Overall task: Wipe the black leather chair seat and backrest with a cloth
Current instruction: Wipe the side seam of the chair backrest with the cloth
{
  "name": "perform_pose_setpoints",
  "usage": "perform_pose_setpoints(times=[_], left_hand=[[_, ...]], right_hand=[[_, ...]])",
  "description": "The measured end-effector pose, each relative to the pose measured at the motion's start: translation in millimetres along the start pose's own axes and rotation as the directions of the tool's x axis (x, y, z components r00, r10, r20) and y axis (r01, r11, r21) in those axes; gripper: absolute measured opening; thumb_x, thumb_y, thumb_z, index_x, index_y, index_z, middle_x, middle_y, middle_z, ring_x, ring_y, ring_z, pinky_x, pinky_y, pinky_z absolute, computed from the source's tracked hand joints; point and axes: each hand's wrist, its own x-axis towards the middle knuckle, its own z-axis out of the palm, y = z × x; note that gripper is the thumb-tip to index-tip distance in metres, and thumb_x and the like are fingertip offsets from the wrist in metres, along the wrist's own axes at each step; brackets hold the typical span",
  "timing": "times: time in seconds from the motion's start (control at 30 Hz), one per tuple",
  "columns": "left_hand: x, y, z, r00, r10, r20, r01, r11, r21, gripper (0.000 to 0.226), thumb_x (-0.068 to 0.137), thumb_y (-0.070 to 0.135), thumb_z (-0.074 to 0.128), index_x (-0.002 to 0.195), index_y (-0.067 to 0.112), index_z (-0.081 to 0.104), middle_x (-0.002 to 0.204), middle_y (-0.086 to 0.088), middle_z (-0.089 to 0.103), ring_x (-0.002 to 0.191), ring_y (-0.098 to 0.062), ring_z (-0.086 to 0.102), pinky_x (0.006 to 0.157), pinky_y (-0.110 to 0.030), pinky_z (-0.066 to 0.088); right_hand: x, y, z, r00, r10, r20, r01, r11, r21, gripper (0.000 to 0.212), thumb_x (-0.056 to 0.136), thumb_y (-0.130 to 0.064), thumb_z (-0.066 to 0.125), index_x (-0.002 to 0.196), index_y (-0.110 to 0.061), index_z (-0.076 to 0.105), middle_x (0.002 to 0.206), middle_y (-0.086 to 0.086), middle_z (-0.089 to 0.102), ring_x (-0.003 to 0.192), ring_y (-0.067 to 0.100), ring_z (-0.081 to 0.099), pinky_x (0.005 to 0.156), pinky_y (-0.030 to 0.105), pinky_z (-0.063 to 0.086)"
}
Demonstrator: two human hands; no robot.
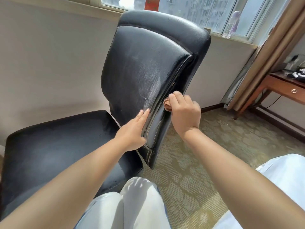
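The black leather backrest [148,66] stands tall, its long axis running up toward the window and tilted slightly left, side edge facing the camera; pale wipe streaks mark its front. The seat [54,146] lies flat at lower left. The left hand [132,131] presses flat, fingers straight, against the backrest's front. The right hand [184,111] clamps a bunched brown cloth [167,104] against the side edge.

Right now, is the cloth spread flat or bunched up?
Bunched: the cloth shows as a small brown wad gripped in the right hand against the backrest edge.

Left hand [132,129] flat on backrest [148,63]; right hand [184,111] grips cloth [167,104].
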Motion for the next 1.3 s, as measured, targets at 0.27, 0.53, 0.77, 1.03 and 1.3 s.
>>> perform_pose_setpoints(times=[0.27, 0.53, 0.77, 1.03, 1.3], left_hand=[[4.3, -3.1, 5.1, 0.999, 0.007, -0.049, -0.008, 1.000, -0.024, 0.095, 0.086, 0.013, 0.060, 0.153, 0.030, -0.005, 0.160, 0.017, -0.002, 0.140, -0.012, 0.030, 0.096, -0.028, 0.046], [6.8, -3.6, 2.9, 0.999, 0.021, -0.042, -0.021, 1.000, -0.006, 0.095, 0.085, 0.012, 0.059, 0.154, 0.028, -0.005, 0.160, 0.015, 0.000, 0.141, -0.011, 0.027, 0.098, -0.029, 0.045], [6.4, -2.5, -4.9, 1.000, 0.007, -0.019, -0.007, 1.000, 0.009, 0.095, 0.083, 0.014, 0.060, 0.154, 0.027, -0.002, 0.161, 0.012, 0.007, 0.143, -0.013, 0.025, 0.104, -0.035, 0.042], [6.6, -1.6, -2.1, 0.999, 0.000, -0.033, 0.000, 1.000, 0.004, 0.093, 0.084, 0.013, 0.059, 0.155, 0.026, 0.001, 0.160, 0.012, 0.008, 0.142, -0.013, 0.027, 0.104, -0.033, 0.042], [4.9, -2.7, 2.2, 1.000, -0.013, -0.015, 0.013, 1.000, -0.006, 0.096, 0.083, 0.010, 0.059, 0.154, 0.029, -0.004, 0.160, 0.017, 0.000, 0.138, -0.013, 0.035, 0.094, -0.034, 0.050]], right_hand=[[-29.6, -20.5, 18.4, 1.000, 0.012, 0.015, -0.013, 0.994, 0.112, 0.023, 0.083, -0.008, 0.050, 0.093, -0.009, 0.070, 0.093, 0.006, 0.071, 0.070, 0.018, 0.064, 0.050, 0.024, 0.042], [-56.1, -34.0, 21.0, 0.987, -0.056, 0.150, 0.031, 0.985, 0.167, 0.019, 0.071, -0.003, 0.061, 0.086, -0.009, 0.070, 0.087, 0.007, 0.070, 0.066, 0.021, 0.062, 0.048, 0.025, 0.042], [-24.3, -11.0, 6.2, 0.995, -0.074, 0.072, 0.067, 0.994, 0.091, 0.023, 0.080, 0.001, 0.049, 0.075, -0.018, 0.062, 0.072, -0.003, 0.061, 0.058, 0.018, 0.052, 0.049, 0.026, 0.029], [-38.6, -21.8, 13.7, 0.995, -0.051, 0.080, 0.039, 0.988, 0.149, 0.015, 0.073, -0.001, 0.064, 0.082, -0.013, 0.067, 0.079, 0.003, 0.067, 0.062, 0.020, 0.059, 0.051, 0.026, 0.038], [-60.6, -28.7, 21.0, 0.987, -0.083, 0.140, 0.049, 0.972, 0.232, 0.022, 0.081, -0.006, 0.050, 0.087, -0.011, 0.070, 0.083, 0.005, 0.069, 0.066, 0.022, 0.062, 0.053, 0.027, 0.042]])
